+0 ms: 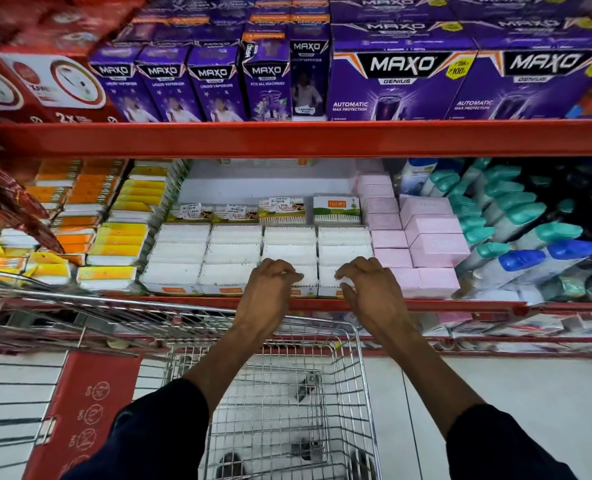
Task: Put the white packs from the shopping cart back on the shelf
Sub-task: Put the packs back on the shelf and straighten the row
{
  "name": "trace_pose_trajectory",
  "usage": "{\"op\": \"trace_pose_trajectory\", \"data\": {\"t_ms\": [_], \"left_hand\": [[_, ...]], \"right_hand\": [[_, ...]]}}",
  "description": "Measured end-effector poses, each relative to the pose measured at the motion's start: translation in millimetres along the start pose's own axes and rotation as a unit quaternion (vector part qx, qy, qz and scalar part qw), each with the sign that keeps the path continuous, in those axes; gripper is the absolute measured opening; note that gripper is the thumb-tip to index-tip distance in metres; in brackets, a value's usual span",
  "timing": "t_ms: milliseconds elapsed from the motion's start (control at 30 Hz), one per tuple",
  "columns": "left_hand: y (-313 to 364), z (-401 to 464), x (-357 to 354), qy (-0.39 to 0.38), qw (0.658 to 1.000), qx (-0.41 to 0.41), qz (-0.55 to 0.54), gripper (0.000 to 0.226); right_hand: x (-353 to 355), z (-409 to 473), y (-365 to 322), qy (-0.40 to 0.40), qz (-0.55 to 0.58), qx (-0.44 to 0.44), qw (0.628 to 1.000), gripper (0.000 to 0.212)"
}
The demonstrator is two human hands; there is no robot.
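Fingers (280, 268) of both hands curl on the front white packs (289, 252), seemingly gripping nothing; a nudge could topple them.

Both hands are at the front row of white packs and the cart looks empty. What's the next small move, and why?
Probably draw both hands back. The left hand and right hand rest on the front white packs, which already sit level in full rows, and the cart shows no pack left inside.
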State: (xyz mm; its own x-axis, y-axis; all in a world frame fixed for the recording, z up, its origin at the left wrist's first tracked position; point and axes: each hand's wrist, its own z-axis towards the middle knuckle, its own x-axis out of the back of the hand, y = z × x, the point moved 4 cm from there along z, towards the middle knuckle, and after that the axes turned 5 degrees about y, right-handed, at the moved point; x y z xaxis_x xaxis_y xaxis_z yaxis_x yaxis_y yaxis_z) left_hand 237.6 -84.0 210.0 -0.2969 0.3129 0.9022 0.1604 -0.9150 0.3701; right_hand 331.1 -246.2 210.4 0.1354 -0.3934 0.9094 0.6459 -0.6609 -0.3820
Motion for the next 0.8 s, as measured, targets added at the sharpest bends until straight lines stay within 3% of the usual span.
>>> {"op": "trace_pose_trajectory", "data": {"t_ms": [200,400,600,800], "left_hand": [[-3,-2,6,-0.004,0.999,-0.015,-0.03,0.04],[-59,-22,47,0.081,0.992,0.088,-0.047,0.034],[-92,-30,48,0.018,0.994,0.111,-0.006,0.031],[-98,-27,48,0.021,0.993,0.115,-0.03,0.028]], "right_hand": [[-2,0,-2,-0.008,-0.006,-0.014,1.0,0.021],[-9,12,-44,0.019,0.048,0.025,0.998,0.027],[-40,30,-86,-0.039,0.04,0.07,0.996,0.031],[-44,33,-88,-0.048,0.029,0.071,0.996,0.026]]}}
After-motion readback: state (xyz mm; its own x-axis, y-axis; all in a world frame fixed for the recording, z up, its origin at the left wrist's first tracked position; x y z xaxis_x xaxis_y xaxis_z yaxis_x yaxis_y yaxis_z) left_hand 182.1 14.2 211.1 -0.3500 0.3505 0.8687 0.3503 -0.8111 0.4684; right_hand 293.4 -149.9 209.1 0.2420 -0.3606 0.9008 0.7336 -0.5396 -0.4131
